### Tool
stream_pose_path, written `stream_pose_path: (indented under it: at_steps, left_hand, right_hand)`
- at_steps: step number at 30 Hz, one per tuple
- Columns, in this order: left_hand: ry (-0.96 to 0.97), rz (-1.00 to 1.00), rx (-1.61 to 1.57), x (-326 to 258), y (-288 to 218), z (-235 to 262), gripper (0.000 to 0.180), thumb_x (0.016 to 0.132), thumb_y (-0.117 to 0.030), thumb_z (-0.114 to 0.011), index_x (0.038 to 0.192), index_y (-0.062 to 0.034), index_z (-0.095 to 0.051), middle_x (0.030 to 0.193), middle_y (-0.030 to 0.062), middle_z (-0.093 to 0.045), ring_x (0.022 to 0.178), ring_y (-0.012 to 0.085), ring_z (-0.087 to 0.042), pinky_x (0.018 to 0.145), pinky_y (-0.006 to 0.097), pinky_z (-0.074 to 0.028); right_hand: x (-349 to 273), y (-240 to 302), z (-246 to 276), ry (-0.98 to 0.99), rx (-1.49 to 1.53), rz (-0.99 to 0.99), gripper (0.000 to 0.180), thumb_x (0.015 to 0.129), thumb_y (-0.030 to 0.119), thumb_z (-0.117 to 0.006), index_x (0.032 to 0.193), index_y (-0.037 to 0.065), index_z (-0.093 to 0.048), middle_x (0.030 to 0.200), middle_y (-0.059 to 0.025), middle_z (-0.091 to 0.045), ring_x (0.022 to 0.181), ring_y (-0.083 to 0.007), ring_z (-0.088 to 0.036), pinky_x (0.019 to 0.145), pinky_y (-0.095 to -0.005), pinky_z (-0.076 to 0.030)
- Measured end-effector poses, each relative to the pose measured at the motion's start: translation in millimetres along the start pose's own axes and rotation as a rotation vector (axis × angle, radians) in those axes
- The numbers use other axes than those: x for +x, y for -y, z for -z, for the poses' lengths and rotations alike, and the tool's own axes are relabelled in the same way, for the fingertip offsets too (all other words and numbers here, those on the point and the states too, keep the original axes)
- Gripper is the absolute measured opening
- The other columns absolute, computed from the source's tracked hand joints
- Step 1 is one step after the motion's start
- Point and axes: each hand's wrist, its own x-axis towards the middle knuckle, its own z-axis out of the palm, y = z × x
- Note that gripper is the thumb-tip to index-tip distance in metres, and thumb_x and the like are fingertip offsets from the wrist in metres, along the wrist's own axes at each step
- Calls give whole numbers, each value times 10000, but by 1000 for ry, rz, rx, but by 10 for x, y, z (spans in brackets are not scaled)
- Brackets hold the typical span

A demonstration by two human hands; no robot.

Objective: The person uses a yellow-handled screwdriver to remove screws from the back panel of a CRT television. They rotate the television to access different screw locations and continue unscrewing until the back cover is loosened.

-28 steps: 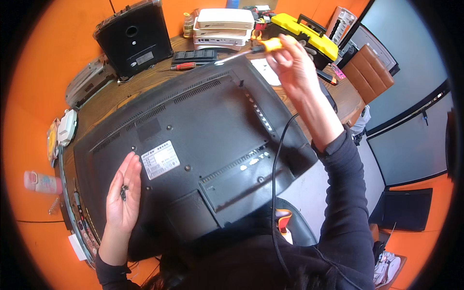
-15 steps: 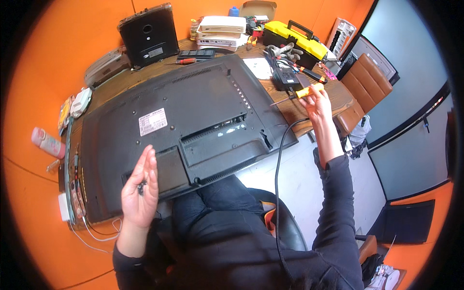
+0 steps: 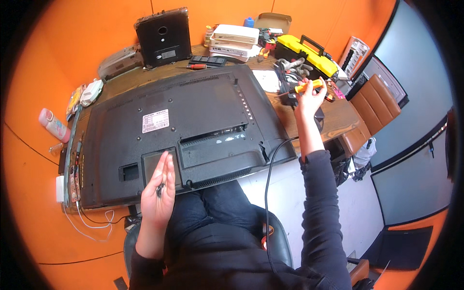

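Note:
A large black flat-screen TV (image 3: pixel 203 101) lies with its back up on the wooden table, a white label stuck on it. Over its near edge my left hand (image 3: pixel 158 198) is cupped, palm turned inward and fingers together. Small dark pieces that look like screws (image 3: pixel 160 189) rest in that palm. My right hand (image 3: pixel 311 100) is raised past the TV's right side, its fingers closed round the yellow handle of a screwdriver (image 3: pixel 308 86). The screwdriver's shaft hardly shows against the dark things behind it.
A black cable (image 3: pixel 268 193) runs down from the TV's right side. Behind stand a yellow and black toolbox (image 3: pixel 309 55), white boxes (image 3: pixel 235 35) and a red-handled screwdriver (image 3: pixel 196 66). At the left are a pink bottle (image 3: pixel 54 124) and a power strip (image 3: pixel 74 183).
The view has shifted, so the table sits further right. My left hand has moved right along the TV's near edge, uncovering a recess. The yellow screwdriver has turned in my right hand.

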Motion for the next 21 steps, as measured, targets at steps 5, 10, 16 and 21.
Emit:
stream_pose_path:
  at_steps: [5,10,16,21]
  left_hand:
    - [-19,-79,156,444,-31,106,494,874,39,-298,1358,-6,-210,1340,128,-335,1235,214,-366,1046,302,-316]
    - [-66,-98,120,651,-98,228,505,863,62,-300,1357,-9,-220,1329,125,-346,1225,200,-375,1037,298,-332]
    - [-134,-72,-205,577,-119,251,468,912,10,-269,1359,-129,-291,1313,122,-392,1210,223,-405,1004,345,-376]
    - [-40,-28,-300,537,-92,285,422,949,-84,-197,1354,-147,-299,1322,164,-373,1214,274,-390,1019,384,-352]
  right_hand:
    - [317,-541,-372,-120,44,-61,462,873,-2,-476,1284,102,-292,926,-97,-541,764,-141,-552,620,-249,-477]
    - [466,-866,-521,-265,157,-114,543,831,-49,-511,1288,105,-261,1105,-131,-462,872,-163,-537,730,-280,-490]
    - [341,-676,-405,-47,-222,314,637,810,-66,-521,1334,119,-211,1087,-162,-494,949,-227,-544,832,-311,-458]
    - [263,-589,-403,-9,-552,414,602,775,8,-611,1284,136,-316,999,-165,-555,887,-213,-590,699,-306,-508]
